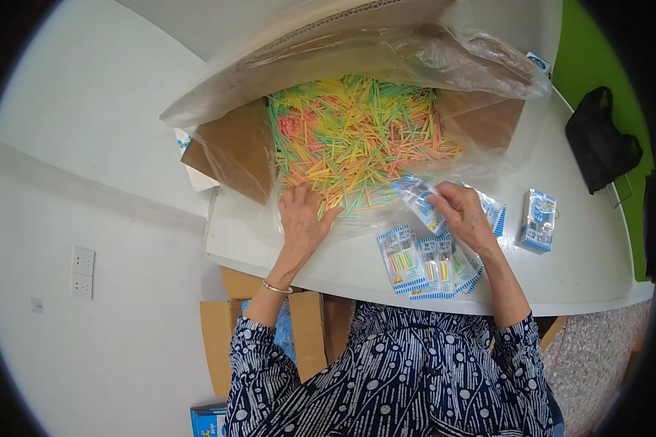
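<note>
At upper centre, our plastic-lined carton (239, 149) holds coloured sticks (364, 138). Our left hand (304, 221) lies half-spread at their lower-left edge; our right hand (463, 211) pinches a packet (421, 202).

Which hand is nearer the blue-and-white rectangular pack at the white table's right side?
Right. The right hand, holding a blue-and-white plastic packet, is left of the pack; the left hand is much farther left, by the thin multicoloured sticks.
</note>
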The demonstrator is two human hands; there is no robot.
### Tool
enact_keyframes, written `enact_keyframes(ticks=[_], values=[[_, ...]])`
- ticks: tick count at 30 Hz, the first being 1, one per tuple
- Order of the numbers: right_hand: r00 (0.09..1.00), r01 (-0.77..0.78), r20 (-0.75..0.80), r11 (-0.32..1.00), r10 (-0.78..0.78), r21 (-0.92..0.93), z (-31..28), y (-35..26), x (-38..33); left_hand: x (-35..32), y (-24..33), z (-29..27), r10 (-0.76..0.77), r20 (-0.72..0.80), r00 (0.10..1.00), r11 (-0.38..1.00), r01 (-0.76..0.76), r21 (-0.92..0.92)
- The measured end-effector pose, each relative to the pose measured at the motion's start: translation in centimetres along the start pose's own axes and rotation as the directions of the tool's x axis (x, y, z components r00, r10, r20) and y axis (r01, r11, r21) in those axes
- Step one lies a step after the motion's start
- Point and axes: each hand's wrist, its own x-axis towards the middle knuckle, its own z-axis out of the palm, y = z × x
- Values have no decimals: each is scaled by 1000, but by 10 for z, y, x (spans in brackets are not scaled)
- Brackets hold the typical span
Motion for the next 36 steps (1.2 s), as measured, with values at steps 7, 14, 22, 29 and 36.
enact_keyframes(ticks=[7, 14, 22, 29, 36], values=[[790, 606, 261, 769, -555, -201, 77, 3, 32, -16, -12, 26, -37, -31, 999, 993, 40, 107], [779, 529, 488, 831, -394, -173, 99, 24, 34, -13, -22, 27, 34, 3, 999, 996, -34, 77], [778, 491, 540, 846, -321, -205, 94, 20, 32, -8, -36, 44, 113, 39, 993, 985, -117, 129], [788, 492, 493, 858, -368, -146, 96, 27, 31, -14, -57, 35, 170, 145, 975, 984, -176, 32], [782, 496, 508, 855, -362, -153, 94, 26, 30, 0, -62, 8, 231, 342, 911, 972, -233, -36]])
